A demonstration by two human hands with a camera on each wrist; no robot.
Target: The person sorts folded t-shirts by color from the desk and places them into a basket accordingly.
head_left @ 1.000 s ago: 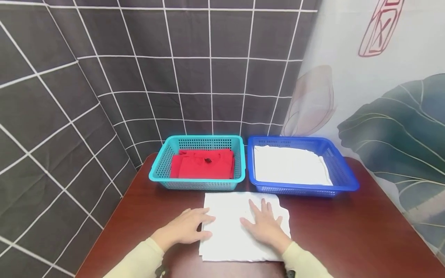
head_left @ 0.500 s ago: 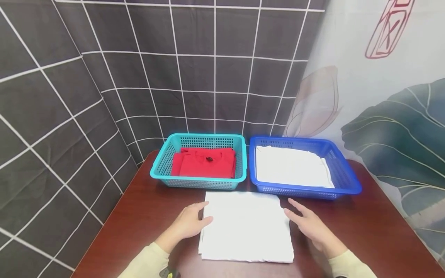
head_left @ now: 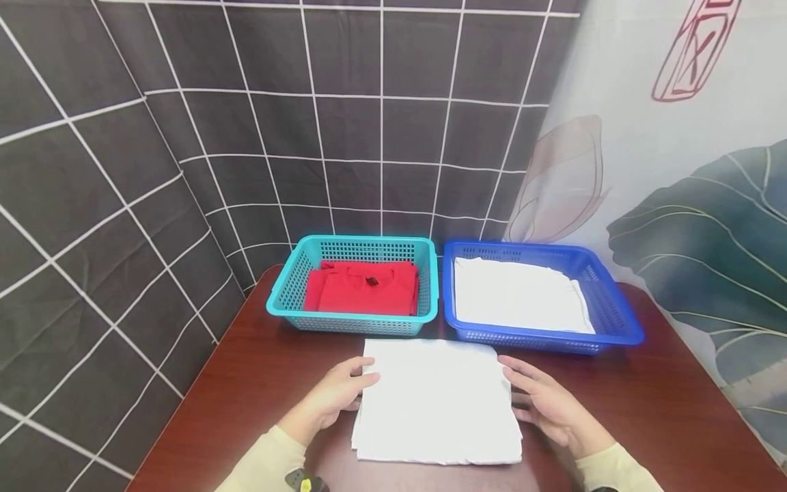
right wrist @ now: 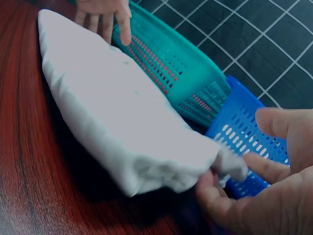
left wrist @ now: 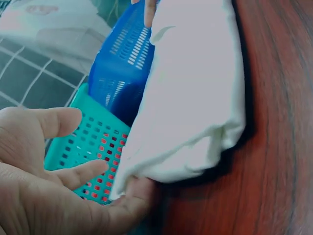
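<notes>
A folded white garment [head_left: 439, 403] lies on the table in the head view, its layers showing at the sides. My left hand [head_left: 335, 393] is at its left edge; in the left wrist view its lower fingertips [left wrist: 139, 188] reach under the cloth while the thumb stays apart from it. On the other side, my right hand [head_left: 550, 403] is at the right edge with spread fingers. The right wrist view has a fingertip [right wrist: 208, 183] tucked at the garment's underside, the thumb [right wrist: 274, 122] raised off it. Neither hand closes round the cloth.
Behind the garment stands a turquoise basket [head_left: 353, 323] holding folded red clothing [head_left: 369, 290]. Beside it on the right is a blue basket [head_left: 529, 335] with folded white cloth [head_left: 516, 294] inside. A dark gridded curtain [head_left: 344, 123] hangs behind the brown table [head_left: 639, 410].
My right hand has lifted off the garment's top and moved right to its edge, then closer in against it. The left hand has stayed at the left edge, fingers now slipping beneath.
</notes>
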